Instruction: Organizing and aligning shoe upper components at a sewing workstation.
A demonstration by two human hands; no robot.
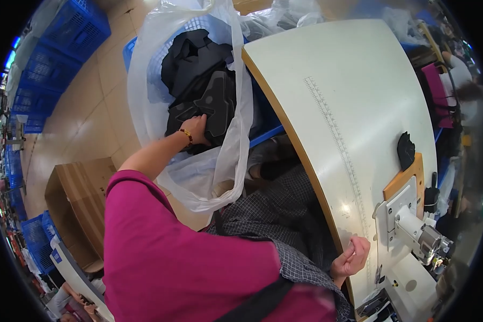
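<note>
My left hand reaches into a clear plastic bag and closes on the edge of a black cut fabric piece with pale outlines. That piece rests on a heap of black fabric pieces. The bag lines a blue plastic basket, its mouth spread open. At the near edge of the white table, my right hand is raised with fingers curled and thumb pressed against them. Whatever it may pinch is too small to make out. A sewing machine stands just beyond it.
A small black fabric piece lies by the wooden board near the machine. An open cardboard box is on the floor at left. Blue crates are stacked at upper left. Another person shows at lower left.
</note>
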